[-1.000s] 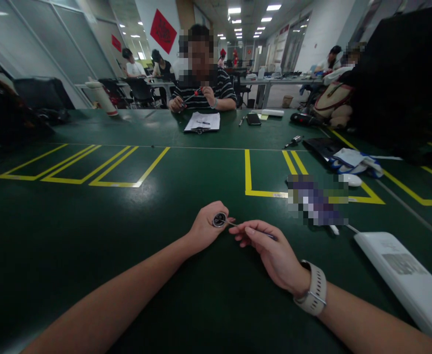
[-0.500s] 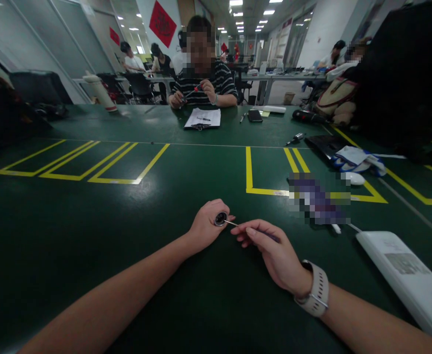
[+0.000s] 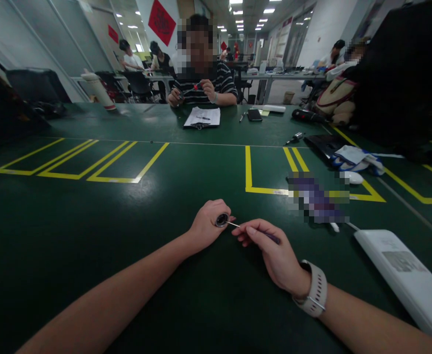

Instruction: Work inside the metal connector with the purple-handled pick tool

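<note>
My left hand [image 3: 206, 223] rests on the green table [image 3: 134, 221] with its fingers curled round a small round dark metal part [image 3: 221, 219], its rim facing me. My right hand [image 3: 271, 250], with a pale watch on the wrist, pinches a thin screwdriver [image 3: 254, 231] with a dark handle. The tool's metal tip touches the edge of the round part. Both hands sit close together near the table's middle front.
A white flat box [image 3: 403, 280] lies at the right front, with a white cable beside it. Yellow tape lines [image 3: 248, 169] mark boxes on the table. Farther right are a white mouse [image 3: 354, 178], cloth and dark gear. Across the table a person in a striped shirt [image 3: 201, 88] handles a red-handled tool above a clipboard [image 3: 203, 118].
Both hands hold almost the same pose. The view has shifted slightly and the person opposite has moved the red-handled tool a little.
</note>
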`<action>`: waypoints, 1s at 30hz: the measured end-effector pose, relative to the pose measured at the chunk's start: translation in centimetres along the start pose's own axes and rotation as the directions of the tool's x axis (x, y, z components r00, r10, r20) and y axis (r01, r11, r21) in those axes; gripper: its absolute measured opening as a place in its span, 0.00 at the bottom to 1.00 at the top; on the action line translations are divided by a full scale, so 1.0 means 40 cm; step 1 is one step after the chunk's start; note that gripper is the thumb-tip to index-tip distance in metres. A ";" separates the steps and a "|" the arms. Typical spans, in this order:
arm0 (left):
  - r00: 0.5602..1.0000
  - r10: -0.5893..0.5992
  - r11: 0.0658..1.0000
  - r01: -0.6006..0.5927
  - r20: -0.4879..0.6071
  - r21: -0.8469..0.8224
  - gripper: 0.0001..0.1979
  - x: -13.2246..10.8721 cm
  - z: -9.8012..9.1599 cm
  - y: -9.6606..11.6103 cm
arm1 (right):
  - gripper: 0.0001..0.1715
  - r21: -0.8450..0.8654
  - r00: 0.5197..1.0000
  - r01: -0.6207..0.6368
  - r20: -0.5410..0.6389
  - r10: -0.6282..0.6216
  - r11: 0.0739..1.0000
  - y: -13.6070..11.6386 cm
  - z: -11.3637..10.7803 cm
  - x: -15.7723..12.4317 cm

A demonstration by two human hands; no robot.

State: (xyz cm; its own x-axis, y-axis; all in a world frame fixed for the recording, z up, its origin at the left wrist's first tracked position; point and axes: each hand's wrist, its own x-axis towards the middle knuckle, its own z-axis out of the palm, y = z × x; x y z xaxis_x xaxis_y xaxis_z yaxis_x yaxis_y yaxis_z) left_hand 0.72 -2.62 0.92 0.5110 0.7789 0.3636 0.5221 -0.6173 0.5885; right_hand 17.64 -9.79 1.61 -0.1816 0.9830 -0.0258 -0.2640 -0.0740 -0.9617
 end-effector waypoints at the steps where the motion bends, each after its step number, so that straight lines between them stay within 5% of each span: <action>1: 1.000 0.001 1.000 -0.001 -0.001 0.006 0.10 0.000 0.000 0.001 | 0.08 0.007 1.000 -0.011 0.009 0.010 1.000 -0.002 0.000 0.000; 11: 0.999 0.046 0.998 -0.046 0.007 -0.048 0.10 -0.002 0.004 -0.016 | 0.08 0.219 0.995 -0.097 0.034 0.092 0.971 -0.008 -0.010 0.020; 18: 0.998 0.035 0.997 -0.038 0.057 0.065 0.10 -0.002 0.002 -0.012 | 0.08 0.033 0.999 -0.045 0.020 0.044 0.998 -0.012 -0.002 0.011; 30: 0.996 -0.003 0.998 -0.002 0.087 0.061 0.10 0.001 0.003 -0.016 | 0.09 0.288 0.990 -0.131 -0.015 0.141 0.949 -0.009 -0.028 0.029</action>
State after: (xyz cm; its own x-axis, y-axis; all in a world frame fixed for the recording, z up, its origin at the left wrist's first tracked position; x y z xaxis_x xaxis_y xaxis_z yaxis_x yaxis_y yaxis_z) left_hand 0.49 -2.21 0.49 0.5671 0.7682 0.2972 0.5615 -0.6245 0.5429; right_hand 18.58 -8.43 1.63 -0.2024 0.9652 -0.1654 -0.4997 -0.2471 -0.8302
